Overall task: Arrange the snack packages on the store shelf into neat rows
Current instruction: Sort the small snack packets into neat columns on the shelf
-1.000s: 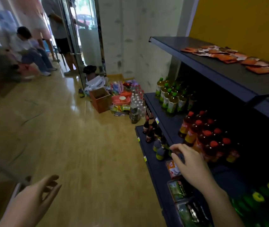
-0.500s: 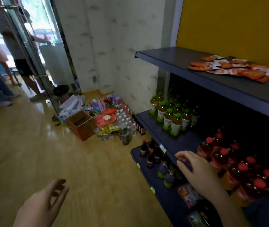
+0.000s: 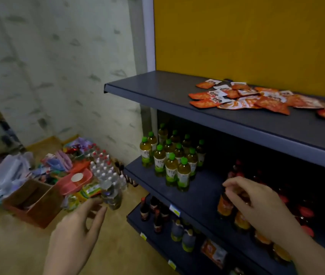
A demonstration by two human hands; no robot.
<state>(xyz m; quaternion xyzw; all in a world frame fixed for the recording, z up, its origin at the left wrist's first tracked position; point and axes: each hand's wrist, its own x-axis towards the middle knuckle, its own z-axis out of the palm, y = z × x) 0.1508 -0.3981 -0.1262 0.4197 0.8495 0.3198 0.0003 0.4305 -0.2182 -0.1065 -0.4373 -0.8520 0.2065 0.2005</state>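
Several orange-red snack packages (image 3: 247,99) lie in a loose, overlapping scatter on the dark top shelf (image 3: 157,90), toward its right and back. My right hand (image 3: 256,203) hovers in front of the middle shelf by the red-capped bottles, fingers loosely curled, holding nothing. My left hand (image 3: 78,233) hangs over the floor at lower left, fingers relaxed and empty. Both hands are well below the snack packages.
Green-capped tea bottles (image 3: 169,161) stand on the middle shelf (image 3: 201,191), red-capped bottles (image 3: 237,213) to their right. Small bottles and a packet sit on the bottom shelf (image 3: 157,241). On the wooden floor lie a cardboard box (image 3: 33,203), water bottles (image 3: 106,175) and bags.
The view has swung up and right, bringing the top shelf closer. My right hand rose from the lower shelf edge to the middle shelf; my left hand moved up and rightward.
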